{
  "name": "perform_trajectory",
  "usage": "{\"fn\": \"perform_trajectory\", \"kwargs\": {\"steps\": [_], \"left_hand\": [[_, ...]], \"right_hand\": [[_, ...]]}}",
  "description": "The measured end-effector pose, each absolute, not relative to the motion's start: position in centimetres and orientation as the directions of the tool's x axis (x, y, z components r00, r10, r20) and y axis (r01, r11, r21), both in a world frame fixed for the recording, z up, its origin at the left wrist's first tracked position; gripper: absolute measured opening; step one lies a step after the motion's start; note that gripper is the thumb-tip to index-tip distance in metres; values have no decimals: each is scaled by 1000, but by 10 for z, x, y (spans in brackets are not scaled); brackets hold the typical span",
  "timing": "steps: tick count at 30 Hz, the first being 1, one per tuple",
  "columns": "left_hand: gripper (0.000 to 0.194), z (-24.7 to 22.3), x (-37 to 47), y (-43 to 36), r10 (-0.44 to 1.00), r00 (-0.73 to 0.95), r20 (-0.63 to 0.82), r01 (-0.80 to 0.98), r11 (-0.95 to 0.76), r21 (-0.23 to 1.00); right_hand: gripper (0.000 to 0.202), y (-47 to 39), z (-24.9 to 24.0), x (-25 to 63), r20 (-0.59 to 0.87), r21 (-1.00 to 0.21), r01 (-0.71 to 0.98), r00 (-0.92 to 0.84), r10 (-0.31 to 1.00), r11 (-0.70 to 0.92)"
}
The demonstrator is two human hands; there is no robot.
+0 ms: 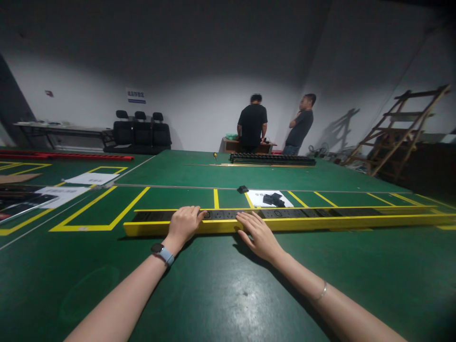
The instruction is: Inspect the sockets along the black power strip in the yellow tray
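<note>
In the head view, a long yellow channel (306,223) lay crosswise on the green table (217,294), a row of black sockets (292,213) set between its walls, and both hands were at its left portion. The left hand (182,224) sat bent over the near wall, thumb toward the sockets; whether its fingers gripped or pinched anything could not be told. The right hand (260,237) lay nearly flat, fingers stretched and close together, their tips at the socket row and the thumb low by the near wall.

The likeliest trouble seemed to be slewing: with both hands left of the middle, an uneven push could have swung the long right portion, which ran to the picture's edge. A hard press on one side might also have tipped a socket, or caught a fingertip against the wall's edge.

Beyond the far wall, loose black pieces (273,200) lay on a white sheet (254,196), with a single black part (242,189) just left of it; a shove away from the person could have scattered them. The near side offered more room, a broad stretch of green under the forearms. The channel's left end stopped short of a yellow tape outline (81,228).
</note>
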State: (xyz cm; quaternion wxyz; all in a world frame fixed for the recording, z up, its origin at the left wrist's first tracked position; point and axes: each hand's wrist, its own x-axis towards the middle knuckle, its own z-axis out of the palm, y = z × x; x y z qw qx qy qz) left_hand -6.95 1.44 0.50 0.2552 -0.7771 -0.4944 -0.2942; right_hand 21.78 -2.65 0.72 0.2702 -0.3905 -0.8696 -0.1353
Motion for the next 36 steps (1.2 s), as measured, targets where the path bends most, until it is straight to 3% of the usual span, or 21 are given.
{"fn": "perform_trajectory", "kwargs": {"steps": [6, 12, 17, 20, 23, 25, 30, 36], "left_hand": [[35, 8, -91, 16, 571, 369, 733, 904, -405, -140], [36, 6, -154, 24, 531, 209, 821, 970, -218, -106], [35, -2, -191, 24, 462, -41, 886, 987, -117, 107], [38, -4, -194, 26, 371, -297, 880, 942, -36, 334], [41, -7, -197, 34, 304, -682, 666, 712, 68, 698], [44, -8, -200, 39, 295, -817, 495, 537, 79, 840], [51, -7, -205, 42, 372, -858, 354, 408, 76, 910], [57, 1, -200, 31, 423, -855, 298, 367, 90, 926]], "right_hand": [[40, -24, 6, 222, 616, 12, 755, -522, 590, 655], [36, -21, 3, 229, 639, 11, 763, -503, 582, 647], [40, -19, -1, 233, 653, 8, 774, -484, 583, 633], [45, -20, -1, 233, 619, 31, 781, -506, 601, 624], [48, -20, 0, 231, 582, 55, 793, -519, 626, 607], [48, -18, 0, 229, 575, 64, 808, -509, 640, 585], [42, -12, 0, 222, 579, 67, 846, -464, 670, 528], [36, -10, -3, 225, 629, 67, 878, -406, 663, 475]]}}
